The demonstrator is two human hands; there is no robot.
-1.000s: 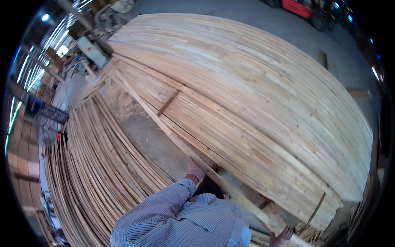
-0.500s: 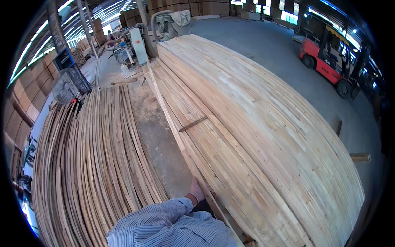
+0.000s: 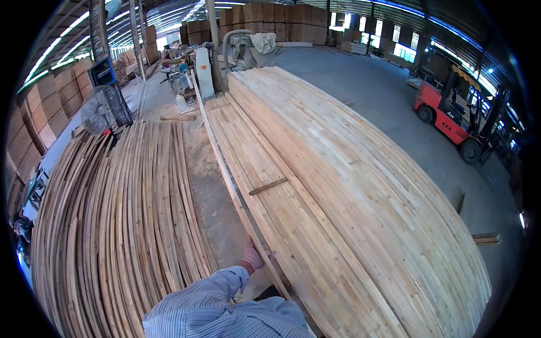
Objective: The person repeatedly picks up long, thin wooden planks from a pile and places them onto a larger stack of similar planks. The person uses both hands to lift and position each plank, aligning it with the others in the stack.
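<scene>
My left hand (image 3: 253,257), in a pale pinkish glove, is closed around a long, narrow wood strip (image 3: 230,186). The strip runs from beside my body away toward the machine at the back, along the left side of the stacked boards. A small brownish shape (image 3: 285,280) shows beside the strip's near end; it may be part of my right hand, but its fingers are too hidden to read. My striped left sleeve (image 3: 220,284) covers the lower middle. Right of the strip lies a low stack of boards (image 3: 293,225), with a short dark stick (image 3: 268,186) across its top.
A taller board stack (image 3: 360,186) rises on the right. Many rough strips (image 3: 124,208) lie at left, near a standing fan (image 3: 100,110). Ahead stand a pale machine cabinet (image 3: 203,70) and a cloth-draped machine (image 3: 248,52). A red forklift (image 3: 445,118) is parked far right.
The long strip has moved forward and leftward with my left hand still around it, and its near end now shows. The view has tilted up slightly.
</scene>
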